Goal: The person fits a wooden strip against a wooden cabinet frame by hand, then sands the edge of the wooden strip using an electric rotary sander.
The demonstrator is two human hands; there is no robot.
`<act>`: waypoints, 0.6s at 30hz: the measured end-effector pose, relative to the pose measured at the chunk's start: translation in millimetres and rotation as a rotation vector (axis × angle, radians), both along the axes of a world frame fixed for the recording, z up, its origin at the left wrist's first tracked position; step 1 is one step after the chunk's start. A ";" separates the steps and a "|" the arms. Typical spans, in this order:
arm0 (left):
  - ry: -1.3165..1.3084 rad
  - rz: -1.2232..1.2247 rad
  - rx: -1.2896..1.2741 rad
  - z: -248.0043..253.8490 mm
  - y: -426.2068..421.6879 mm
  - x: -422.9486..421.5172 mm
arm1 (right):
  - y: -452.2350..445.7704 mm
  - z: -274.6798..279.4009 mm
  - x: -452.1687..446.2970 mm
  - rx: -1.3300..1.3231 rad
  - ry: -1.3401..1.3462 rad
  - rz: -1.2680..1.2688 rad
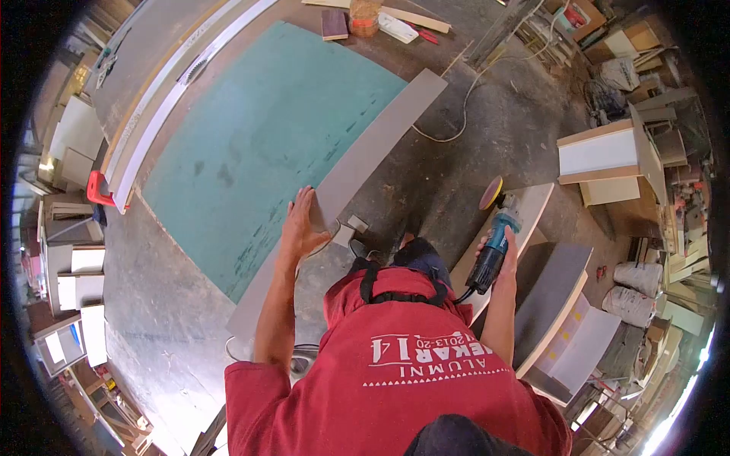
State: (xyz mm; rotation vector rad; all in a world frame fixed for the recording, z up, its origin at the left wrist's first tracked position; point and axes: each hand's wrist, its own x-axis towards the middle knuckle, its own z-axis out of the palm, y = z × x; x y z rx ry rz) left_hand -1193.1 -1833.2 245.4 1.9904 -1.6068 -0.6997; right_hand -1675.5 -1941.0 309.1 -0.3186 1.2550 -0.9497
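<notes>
while the left hand (306,226) lies on the long board (376,146), thumb wide from its fingers, the right hand (510,249) grips the sander (498,234). the board runs along the green sheet (258,129); the sander is right of that sheet. a weak left hold could let the board slide.

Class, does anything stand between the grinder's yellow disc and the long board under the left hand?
Nothing visible; floor alone shows between the yellow disc and the long board. The left hand lies off that direct line.
</notes>
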 end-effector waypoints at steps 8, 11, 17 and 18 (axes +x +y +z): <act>-0.227 0.097 0.008 1.9 30.8 -16.6 | -19.4 -5.1 -7.2 -0.041 -0.092 0.160; -0.304 0.250 -0.019 -0.5 89.7 -29.5 | -26.3 -0.1 -5.7 -0.060 -0.090 0.221; -0.370 0.606 0.151 -4.9 245.7 -27.3 | -28.5 -6.3 -10.8 -0.001 -0.060 0.466; -0.352 0.646 0.162 -3.5 266.2 -20.2 | -24.9 -3.0 -7.2 0.013 -0.087 0.494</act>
